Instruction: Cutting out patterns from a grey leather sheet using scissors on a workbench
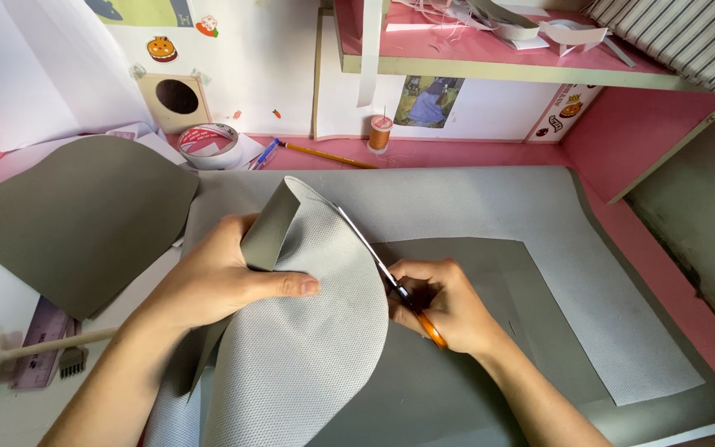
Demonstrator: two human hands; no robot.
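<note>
**Scissors working round the curved edge of a grey fabric piece**

The right hand (444, 302) is closed round the orange handles of a pair of scissors (386, 277), fingers curled through the loops. The blades run up and to the left from the hand, along the rounded right edge of the grey fabric piece (308, 339); whether they are parted or closed on the cloth at this instant is hard to tell. The left hand (225, 281) pinches the same piece, thumb flat on its textured pale face and fingers wrapped behind, where the darker smooth side shows on the rolled-over top.

To do this cut well, in my judgement, the left hand should feed the curve into the blades by turning the piece, not the scissors, and hold the cloth taut close to the cutting line so the edge comes out smooth. Short bites with the inner part of the blades suit a curve better than long snips.

The piece sits in the near middle of the scene, lifted off the desk. Its long axis runs from the near edge up toward the far side, leaning slightly right, with the rounded, curled end pointing far. The scissors' long axis lies diagonally, tips far-left, handles near-right.

Beneath lies a larger grey sheet (622, 331). A second rounded grey cut-out (84, 219) rests to the left, with a tape roll (208, 142), a pencil (324, 155) and a thread spool (381, 132) along the far side.
</note>
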